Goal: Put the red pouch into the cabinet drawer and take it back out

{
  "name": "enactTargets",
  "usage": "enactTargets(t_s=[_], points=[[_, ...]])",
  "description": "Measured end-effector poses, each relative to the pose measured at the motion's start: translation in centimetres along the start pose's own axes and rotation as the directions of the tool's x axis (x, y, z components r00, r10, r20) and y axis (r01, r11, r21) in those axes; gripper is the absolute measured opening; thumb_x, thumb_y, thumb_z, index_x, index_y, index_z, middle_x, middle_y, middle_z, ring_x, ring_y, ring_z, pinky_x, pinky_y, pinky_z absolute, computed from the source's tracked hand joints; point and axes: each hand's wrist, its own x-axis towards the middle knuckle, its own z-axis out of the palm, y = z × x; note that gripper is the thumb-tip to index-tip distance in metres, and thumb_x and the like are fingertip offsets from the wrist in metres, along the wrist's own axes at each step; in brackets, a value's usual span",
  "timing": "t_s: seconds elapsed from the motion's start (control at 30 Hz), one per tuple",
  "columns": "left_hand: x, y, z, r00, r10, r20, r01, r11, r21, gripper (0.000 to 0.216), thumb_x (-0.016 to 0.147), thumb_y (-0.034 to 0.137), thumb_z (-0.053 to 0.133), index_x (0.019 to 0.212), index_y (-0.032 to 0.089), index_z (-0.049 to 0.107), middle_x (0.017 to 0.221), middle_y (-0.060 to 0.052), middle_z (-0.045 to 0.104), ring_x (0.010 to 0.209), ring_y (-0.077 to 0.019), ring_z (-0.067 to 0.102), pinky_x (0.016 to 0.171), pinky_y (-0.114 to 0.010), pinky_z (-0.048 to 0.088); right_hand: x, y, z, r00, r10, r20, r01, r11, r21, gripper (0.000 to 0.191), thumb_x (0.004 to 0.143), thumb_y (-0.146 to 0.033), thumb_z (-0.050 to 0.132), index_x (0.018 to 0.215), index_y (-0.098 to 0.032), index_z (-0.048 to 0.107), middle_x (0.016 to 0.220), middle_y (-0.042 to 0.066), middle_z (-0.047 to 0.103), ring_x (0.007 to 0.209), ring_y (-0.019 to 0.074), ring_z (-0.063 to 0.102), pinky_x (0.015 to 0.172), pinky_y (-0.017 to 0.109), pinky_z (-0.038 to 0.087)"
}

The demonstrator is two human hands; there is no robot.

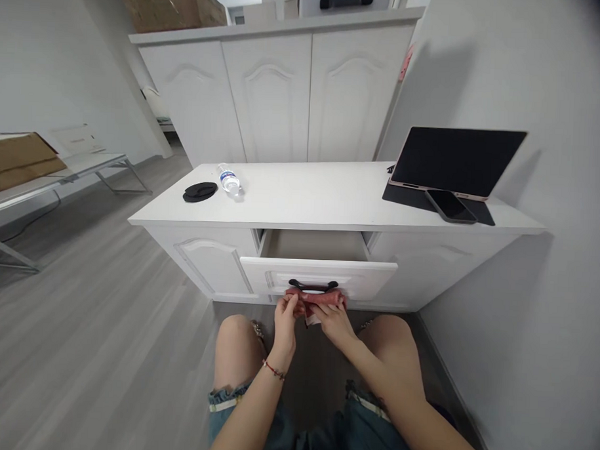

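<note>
A small red cloth (322, 298) is bunched between both my hands, just below the black handle (312, 286) of an open white drawer (318, 276). My left hand (285, 316) pinches the cloth's left end. My right hand (332, 319) grips its right part with curled fingers. The drawer is pulled out from a low white cabinet (330, 216); what lies inside it is hidden from here. My knees sit to either side below the hands.
On the cabinet top lie a water bottle (229, 180), a black round lid (199, 191), a propped tablet (454, 161) and a phone (451, 206). A wall stands close on the right. Tall white cupboards (269, 99) stand behind, a folding table (60, 171) with a cardboard box at left.
</note>
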Motion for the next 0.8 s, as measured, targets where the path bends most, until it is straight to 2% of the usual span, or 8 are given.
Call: enactTargets(t_s=[0.1, 0.2, 0.3, 0.4, 0.57, 0.7, 0.8], points=[[0.8, 0.3, 1.5, 0.996, -0.095, -0.001, 0.095, 0.995, -0.015, 0.036, 0.058, 0.042, 0.079, 0.068, 0.017, 0.055, 0.06, 0.002, 0.058, 0.053, -0.0094, 0.053, 0.055, -0.024, 0.041, -1.3, 1.6, -0.4, 0.999, 0.017, -0.03, -0.018, 0.999, -0.037, 0.045, 0.082, -0.005, 0.047, 0.119, -0.026, 0.062, 0.114, 0.008, 0.068, 0.107, 0.0243, 0.056, 0.102, 0.048, 0.029], [1.4, 0.4, 2.7, 0.993, -0.111, -0.03, 0.112, 0.994, 0.012, 0.036, 0.057, 0.041, 0.08, 0.064, 0.017, 0.054, 0.054, 0.004, 0.056, 0.047, -0.0078, 0.05, 0.051, -0.022, 0.038, -2.3, 2.8, -0.7, 0.997, 0.052, -0.063, -0.056, 0.996, -0.072, 0.047, 0.08, -0.005, 0.049, 0.119, -0.027, 0.063, 0.11, 0.008, 0.069, 0.105, 0.025, 0.055, 0.104, 0.05, 0.025], [1.7, 0.1, 3.3, 0.99, -0.139, 0.006, 0.139, 0.99, 0.025, 0.034, 0.058, 0.04, 0.079, 0.062, 0.016, 0.055, 0.054, 0.002, 0.058, 0.048, -0.0087, 0.052, 0.052, -0.023, 0.039, -3.1, 3.7, -1.0, 0.991, 0.071, -0.115, -0.081, 0.993, -0.084, 0.045, 0.078, -0.004, 0.049, 0.113, -0.026, 0.065, 0.104, 0.007, 0.069, 0.102, 0.025, 0.055, 0.1, 0.049, 0.027], [1.7, -0.4, 3.6, 0.985, -0.173, 0.017, 0.173, 0.985, -0.005, 0.034, 0.057, 0.038, 0.08, 0.062, 0.017, 0.054, 0.055, 0.0, 0.06, 0.051, -0.0102, 0.056, 0.056, -0.024, 0.044, -4.1, 4.3, -1.0, 0.969, 0.142, -0.201, -0.159, 0.985, -0.073, 0.045, 0.074, -0.002, 0.048, 0.107, -0.025, 0.067, 0.101, 0.006, 0.068, 0.1, 0.0248, 0.053, 0.097, 0.046, 0.03], [1.8, -1.0, 3.4, 0.986, -0.165, 0.009, 0.165, 0.986, -0.015, 0.032, 0.059, 0.037, 0.079, 0.066, 0.016, 0.056, 0.057, 0.001, 0.06, 0.053, -0.0099, 0.057, 0.057, -0.024, 0.044, -5.8, 4.9, -0.6, 0.876, 0.297, -0.381, -0.319, 0.948, 0.007, 0.049, 0.068, -0.002, 0.045, 0.106, -0.024, 0.066, 0.106, 0.007, 0.06, 0.102, 0.0259, 0.049, 0.093, 0.045, 0.036], [1.9, -0.6, 3.5, 0.984, -0.177, -0.007, 0.177, 0.983, -0.039, 0.025, 0.061, 0.029, 0.078, 0.069, 0.016, 0.058, 0.06, 0.001, 0.061, 0.055, -0.0109, 0.059, 0.06, -0.025, 0.047, -5.9, 5.0, -0.2, 0.799, 0.301, -0.52, -0.315, 0.947, 0.063, 0.046, 0.066, -0.003, 0.042, 0.101, -0.022, 0.066, 0.111, 0.009, 0.052, 0.104, 0.0265, 0.047, 0.088, 0.043, 0.043], [2.1, -0.3, 3.6, 0.981, -0.193, 0.006, 0.193, 0.98, -0.058, 0.021, 0.063, 0.022, 0.077, 0.073, 0.016, 0.059, 0.065, 0.0, 0.064, 0.059, -0.0113, 0.062, 0.065, -0.025, 0.05, -5.1, 4.9, -0.9, 0.749, 0.289, -0.596, -0.278, 0.954, 0.112, 0.044, 0.068, -0.003, 0.042, 0.1, -0.022, 0.065, 0.124, 0.01, 0.047, 0.114, 0.0285, 0.044, 0.093, 0.048, 0.042]])
